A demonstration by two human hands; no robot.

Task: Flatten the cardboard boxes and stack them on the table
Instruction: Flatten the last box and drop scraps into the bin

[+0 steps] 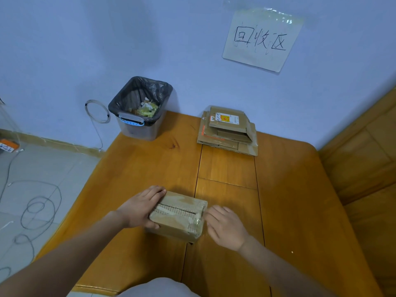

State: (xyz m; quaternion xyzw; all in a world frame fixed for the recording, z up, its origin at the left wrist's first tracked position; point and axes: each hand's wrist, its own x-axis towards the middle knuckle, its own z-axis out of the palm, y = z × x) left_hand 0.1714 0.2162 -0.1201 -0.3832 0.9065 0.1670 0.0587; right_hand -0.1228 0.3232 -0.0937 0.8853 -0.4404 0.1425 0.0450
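Observation:
A small brown cardboard box [179, 215] stands unflattened near the front of the wooden table [289, 189]; its top seam is torn and jagged, with tape scraps on it. My left hand [139, 207] grips the box's left end, fingers over the top edge and thumb on the front face. My right hand [225, 226] is at the box's right end, its fingertips touching the taped corner. A stack of flattened cardboard boxes [228, 131] lies at the back of the table by the wall, the top one bearing a shipping label.
A clear bin with a black liner [140, 108] holding scraps stands on the table's back left corner. A paper sign [261, 39] hangs on the wall. Cables [38, 209] loop over the tiled floor at left. Wooden furniture [364, 151] stands at right.

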